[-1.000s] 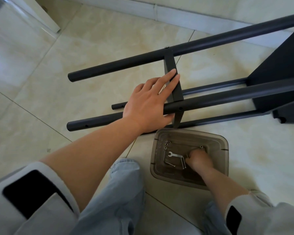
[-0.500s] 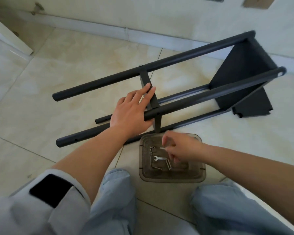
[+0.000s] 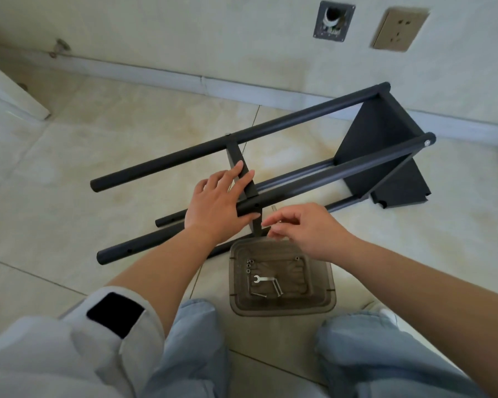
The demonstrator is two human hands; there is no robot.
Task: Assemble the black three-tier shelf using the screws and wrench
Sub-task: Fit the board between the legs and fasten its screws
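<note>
a left hand (image 3: 217,203) is resting flat, fingers straight, on the black shelf frame (image 3: 299,183) lying on the floor. the right hand (image 3: 305,228) is pinching a screw (image 3: 274,209) above the tray (image 3: 329,294) holding a wrench (image 3: 262,279).

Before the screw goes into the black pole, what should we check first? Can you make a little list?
1. Left hand steadying the pole and the crosspiece: ok.
2. Right hand pinching a screw: ok, though it looks tiny.
3. Hole in the pole uncovered: ok.
4. Screw lined up with the hole: not ok, still off to the side.
5. Wrench within reach in the tray: ok.
</note>
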